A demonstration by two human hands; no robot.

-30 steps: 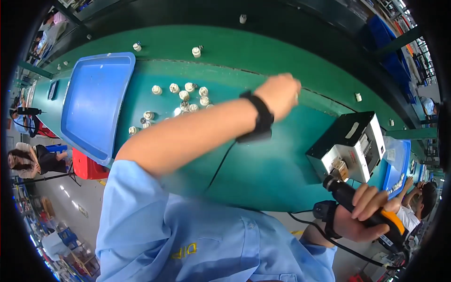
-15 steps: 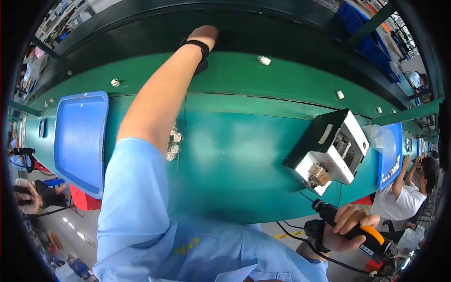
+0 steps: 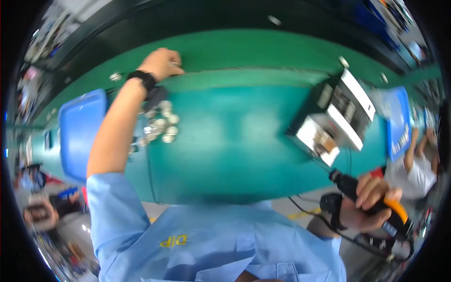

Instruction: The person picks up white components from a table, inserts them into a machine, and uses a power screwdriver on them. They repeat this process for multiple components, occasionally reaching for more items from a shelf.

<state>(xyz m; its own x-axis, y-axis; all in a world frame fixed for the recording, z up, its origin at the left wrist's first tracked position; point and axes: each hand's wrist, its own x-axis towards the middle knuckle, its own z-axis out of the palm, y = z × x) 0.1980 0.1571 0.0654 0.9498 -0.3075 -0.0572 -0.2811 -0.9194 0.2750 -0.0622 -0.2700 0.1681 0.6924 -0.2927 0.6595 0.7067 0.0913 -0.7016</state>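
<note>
At the seam between the dark green belt (image 3: 244, 47) and the teal worktop (image 3: 221, 141), my left hand (image 3: 159, 63) is closed. A small, pale, blurred part (image 3: 174, 64) shows between its fingers. Below that hand, a cluster of small round white-and-metal parts (image 3: 160, 123) lies on the worktop, partly behind my forearm. On the right, my right hand (image 3: 369, 202) is wrapped around a black-and-orange electric screwdriver (image 3: 347, 185). Its tip points up and left, close to the front of a black-and-white bench machine (image 3: 336, 113); blur hides whether they touch.
A blue tray (image 3: 84, 136) rests at left; another blue tray (image 3: 398, 123) holds small parts and a clear bag at right. Single white parts (image 3: 115, 76) are spaced along the belt. A cable (image 3: 151, 174) hangs over the front edge. A person (image 3: 418, 164) works at far right.
My left hand has come back from the far side of the belt, toward me and leftward, uncovering more of the cluster. The view has shifted. My right hand still grips the screwdriver.
</note>
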